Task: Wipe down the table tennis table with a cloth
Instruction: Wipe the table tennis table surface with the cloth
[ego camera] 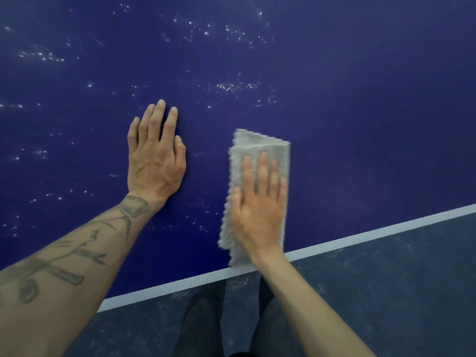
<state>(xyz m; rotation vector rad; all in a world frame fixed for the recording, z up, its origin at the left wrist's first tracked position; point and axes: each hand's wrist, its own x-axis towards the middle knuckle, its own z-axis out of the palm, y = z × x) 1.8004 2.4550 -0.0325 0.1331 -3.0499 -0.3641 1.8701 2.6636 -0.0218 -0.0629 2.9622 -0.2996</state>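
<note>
From the head view, the right hand [258, 207] presses flat, fingers straight, on the folded grey cloth [260, 148] near the blue tabletop's [360, 112] white edge; the left hand [155, 161] rests flat beside it. The cloth looks soft, light and limp, likely best driven by palm pressure at its middle.

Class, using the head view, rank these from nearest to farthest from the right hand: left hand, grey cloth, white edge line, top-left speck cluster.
1. grey cloth: under the right hand.
2. white edge line: by its wrist.
3. left hand: to the left.
4. top-left speck cluster: far upper left.
</note>
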